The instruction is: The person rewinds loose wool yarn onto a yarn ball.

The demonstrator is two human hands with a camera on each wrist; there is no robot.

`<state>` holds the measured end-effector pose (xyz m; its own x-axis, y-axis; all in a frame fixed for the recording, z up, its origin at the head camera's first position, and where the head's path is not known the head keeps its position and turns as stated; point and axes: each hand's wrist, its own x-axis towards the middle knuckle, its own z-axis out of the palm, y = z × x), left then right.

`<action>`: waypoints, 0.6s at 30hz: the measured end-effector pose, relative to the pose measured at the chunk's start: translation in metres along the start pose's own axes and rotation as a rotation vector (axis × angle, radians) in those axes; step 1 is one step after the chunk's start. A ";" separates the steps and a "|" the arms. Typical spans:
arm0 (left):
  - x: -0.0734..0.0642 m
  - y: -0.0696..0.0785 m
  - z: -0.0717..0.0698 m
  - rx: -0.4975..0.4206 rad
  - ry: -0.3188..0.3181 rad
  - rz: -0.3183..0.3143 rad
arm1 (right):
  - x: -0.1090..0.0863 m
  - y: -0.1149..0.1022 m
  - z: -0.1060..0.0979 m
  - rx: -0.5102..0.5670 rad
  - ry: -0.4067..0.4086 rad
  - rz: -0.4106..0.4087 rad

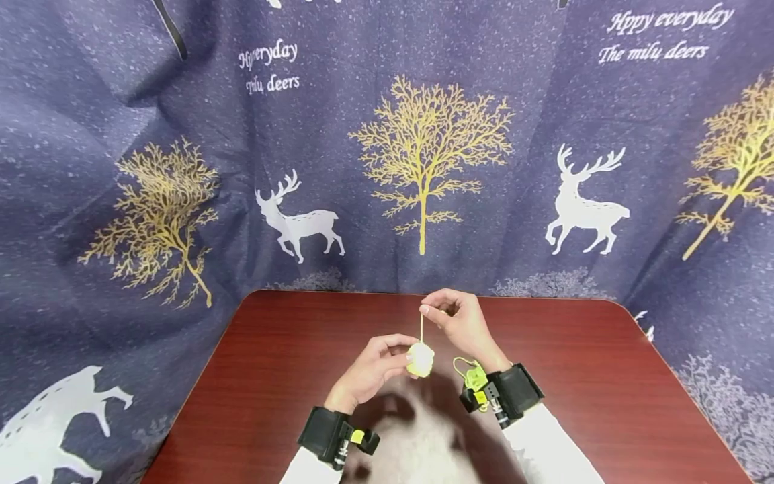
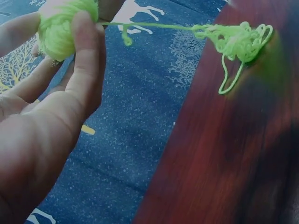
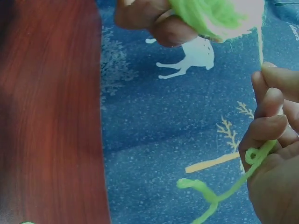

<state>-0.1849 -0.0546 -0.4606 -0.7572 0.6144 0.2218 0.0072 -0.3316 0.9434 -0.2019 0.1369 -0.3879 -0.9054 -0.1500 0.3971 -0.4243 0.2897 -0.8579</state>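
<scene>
A small ball of bright yellow-green yarn (image 1: 420,360) is gripped by my left hand (image 1: 371,371), held up above the table. In the left wrist view the thumb presses on the near side of the yarn ball (image 2: 57,32) while other fingers support it from behind. My right hand (image 1: 464,324) is higher and to the right, pinching the yarn strand (image 3: 260,46) between thumb and forefinger. That strand runs taut from the ball to the fingertips. More yarn (image 3: 233,187) passes through the right hand's curled fingers and trails out below the palm.
A loose tangle of the same yarn (image 2: 238,42) shows over the table, near the right wrist (image 1: 474,376) in the head view. The reddish-brown table (image 1: 290,349) ends at a dark blue curtain (image 1: 375,269) printed with deer and trees. Both wrists wear black camera straps (image 1: 521,392).
</scene>
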 end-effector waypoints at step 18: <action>0.001 0.004 0.000 -0.088 -0.008 0.189 | -0.018 0.034 0.017 0.143 -0.032 0.062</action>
<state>-0.1854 -0.0558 -0.4565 -0.7425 0.5410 0.3949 0.0908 -0.5027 0.8597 -0.2004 0.1333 -0.4300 -0.9281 -0.1666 0.3330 -0.3589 0.1619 -0.9192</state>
